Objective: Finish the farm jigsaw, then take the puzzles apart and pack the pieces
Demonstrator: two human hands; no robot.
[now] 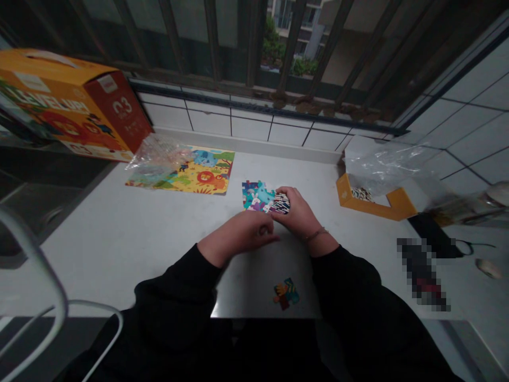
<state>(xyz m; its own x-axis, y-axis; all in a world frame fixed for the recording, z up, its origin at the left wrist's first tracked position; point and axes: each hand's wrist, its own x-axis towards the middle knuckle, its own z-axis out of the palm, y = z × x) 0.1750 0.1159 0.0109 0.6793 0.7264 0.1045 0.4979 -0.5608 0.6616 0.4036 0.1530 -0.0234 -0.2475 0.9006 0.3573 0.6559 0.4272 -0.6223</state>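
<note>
A partly joined jigsaw puzzle (254,198) lies on the white counter, showing a white rabbit and a teal animal. My right hand (297,215) is closed, thumb and fingers gripping black-and-white striped puzzle pieces (282,202) at the puzzle's right edge. Whether these pieces touch the joined part I cannot tell. My left hand (250,233) is just below the puzzle, fingers loosely bent and thumb apart, with nothing visible in it. A few colourful puzzle pieces (286,293) lie close together near the counter's front edge.
An illustrated sheet (210,172) lies at the back left, partly under clear plastic wrap (157,159). Behind it stands an orange box (95,111). At right, a yellow open box (371,204) holds striped pieces. A white cable (59,297) loops at left.
</note>
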